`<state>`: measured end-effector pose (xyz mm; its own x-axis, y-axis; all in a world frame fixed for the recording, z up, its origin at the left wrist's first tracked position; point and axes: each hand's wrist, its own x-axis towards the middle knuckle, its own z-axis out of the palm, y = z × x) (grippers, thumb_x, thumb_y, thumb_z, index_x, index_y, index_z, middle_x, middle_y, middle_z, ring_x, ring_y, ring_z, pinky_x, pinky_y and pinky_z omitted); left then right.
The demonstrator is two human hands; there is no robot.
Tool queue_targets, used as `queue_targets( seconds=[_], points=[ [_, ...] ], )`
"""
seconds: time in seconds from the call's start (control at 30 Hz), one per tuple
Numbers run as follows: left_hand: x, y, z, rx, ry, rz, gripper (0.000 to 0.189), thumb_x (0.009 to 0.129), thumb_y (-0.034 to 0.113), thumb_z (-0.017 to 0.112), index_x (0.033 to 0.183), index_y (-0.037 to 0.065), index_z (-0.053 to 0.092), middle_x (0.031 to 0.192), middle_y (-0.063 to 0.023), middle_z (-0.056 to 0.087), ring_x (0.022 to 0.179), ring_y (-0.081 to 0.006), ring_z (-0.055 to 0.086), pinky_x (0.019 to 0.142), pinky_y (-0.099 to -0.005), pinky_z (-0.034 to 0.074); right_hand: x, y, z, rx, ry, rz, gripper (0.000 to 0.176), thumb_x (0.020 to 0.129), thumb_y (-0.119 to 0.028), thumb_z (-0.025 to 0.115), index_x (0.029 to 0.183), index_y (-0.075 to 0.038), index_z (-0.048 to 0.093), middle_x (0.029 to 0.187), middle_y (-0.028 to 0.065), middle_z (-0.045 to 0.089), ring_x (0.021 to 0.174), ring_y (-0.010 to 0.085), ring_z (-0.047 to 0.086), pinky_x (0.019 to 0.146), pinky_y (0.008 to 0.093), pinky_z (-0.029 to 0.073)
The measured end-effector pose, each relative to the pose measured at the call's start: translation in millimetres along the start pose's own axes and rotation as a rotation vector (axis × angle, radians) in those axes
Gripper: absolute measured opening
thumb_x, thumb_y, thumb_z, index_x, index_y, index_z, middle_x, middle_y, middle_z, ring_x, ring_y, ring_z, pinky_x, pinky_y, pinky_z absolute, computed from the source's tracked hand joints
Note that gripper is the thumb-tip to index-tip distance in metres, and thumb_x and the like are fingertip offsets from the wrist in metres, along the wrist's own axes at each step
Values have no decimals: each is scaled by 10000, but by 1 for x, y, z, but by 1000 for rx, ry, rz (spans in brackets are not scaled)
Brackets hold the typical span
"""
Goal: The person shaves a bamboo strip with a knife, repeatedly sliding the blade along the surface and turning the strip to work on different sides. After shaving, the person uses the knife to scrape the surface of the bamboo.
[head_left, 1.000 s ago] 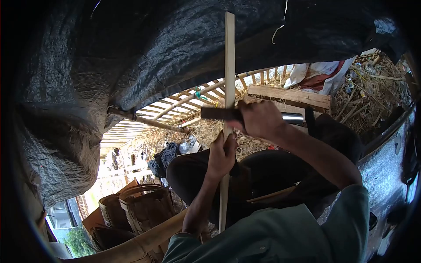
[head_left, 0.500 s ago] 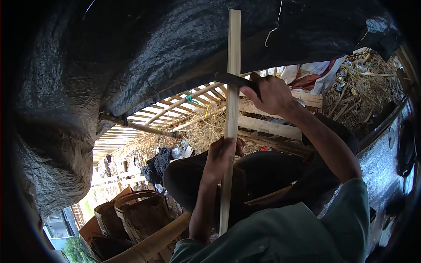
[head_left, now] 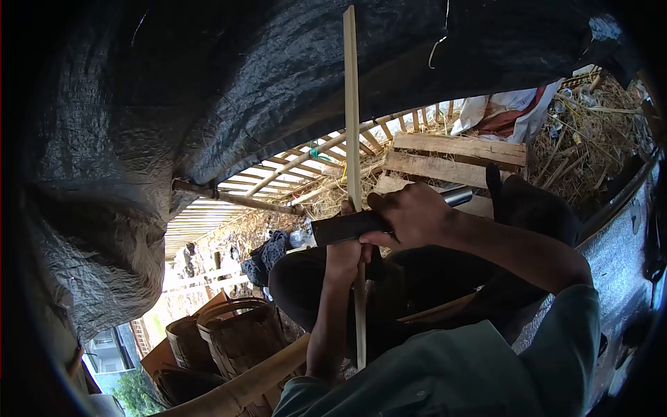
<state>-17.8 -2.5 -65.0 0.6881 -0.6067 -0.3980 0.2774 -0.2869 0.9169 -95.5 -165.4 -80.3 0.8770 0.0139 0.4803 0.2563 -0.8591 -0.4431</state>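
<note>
A long, pale bamboo strip [head_left: 353,139] stands nearly upright in front of me, its narrow edge turned towards the camera. My left hand [head_left: 344,260] is closed around its lower part, with some fingers hidden behind the blade. In my right hand [head_left: 420,217] is a knife with a broad dark blade [head_left: 347,228] and a shiny metal handle end. The blade lies across the strip, right over my left hand's fingers in this view. Whether its edge touches the bamboo cannot be made out.
Black plastic sheeting [head_left: 278,69] hangs overhead and at the left. Woven baskets [head_left: 240,333] stand at the lower left beside a bamboo pole [head_left: 257,379]. Wooden planks [head_left: 458,149], straw and a white-and-red sack [head_left: 504,115] lie beyond my legs, near a slatted bamboo fence [head_left: 278,170].
My right hand has brought the knife down the strip, from well above my left hand to right at it. The strip has turned from its wide face to a narrower edge.
</note>
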Motion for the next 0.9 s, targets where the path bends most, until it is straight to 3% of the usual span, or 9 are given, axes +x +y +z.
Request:
queue_targets(
  seconds=[0.17,0.27,0.37,0.47,0.57,0.67,0.73,0.8,0.9],
  points=[
    [0,-9,12,93,115,76,481,1014,454,304,821,65,511,531,-19,484,367,-82,431,335,-221,331,0,-7,-7,-66,-199,88,688,863,-661,444,882,4,619,522,116,586,476,285,633,451,388,513],
    [-2,-11,20,161,168,91,421,1025,382,334,825,55,507,532,-17,476,367,-81,433,337,-227,340,-6,-1,-2,-125,-101,43,641,809,-651,546,770,-12,574,495,105,538,423,263,595,389,358,472],
    [-1,-11,18,301,145,130,341,1029,280,353,838,38,499,535,-19,474,371,-84,443,331,-234,347,-4,2,-5,-161,-142,37,684,848,-674,459,831,-7,612,488,112,569,440,250,620,427,373,502],
    [-1,-7,21,309,170,181,307,1019,218,352,834,19,494,538,-25,479,371,-91,451,316,-239,337,-7,13,11,-142,0,10,682,851,-672,458,828,-7,607,482,111,566,443,256,622,424,379,500],
    [4,-10,18,233,109,259,308,1008,197,360,798,9,486,508,-37,466,346,-104,436,304,-244,329,2,7,-2,-161,-61,69,692,853,-675,454,845,-1,611,477,111,564,451,263,627,426,383,503],
    [3,-7,20,230,197,147,412,1011,231,283,696,45,472,434,-32,410,318,-103,380,302,-237,307,8,19,12,-238,100,56,700,865,-670,437,878,5,620,487,124,571,457,272,631,432,387,510],
    [-13,4,33,278,188,86,498,1024,343,230,666,69,441,405,-23,381,301,-104,347,299,-242,292,29,40,-21,-260,42,313,623,870,-590,524,893,24,632,546,114,598,484,262,636,442,360,515],
    [-15,4,34,294,159,93,550,1024,411,200,657,72,432,393,-22,373,292,-108,328,299,-248,288,35,61,-44,-353,208,95,564,897,-522,537,923,34,632,561,133,611,467,264,634,424,362,510],
    [-10,7,39,231,117,93,555,1026,418,201,659,75,439,393,-18,368,291,-103,318,300,-240,277,36,58,-47,-292,156,201,557,901,-517,533,923,30,633,557,137,606,469,281,631,424,371,503]
  ],
)
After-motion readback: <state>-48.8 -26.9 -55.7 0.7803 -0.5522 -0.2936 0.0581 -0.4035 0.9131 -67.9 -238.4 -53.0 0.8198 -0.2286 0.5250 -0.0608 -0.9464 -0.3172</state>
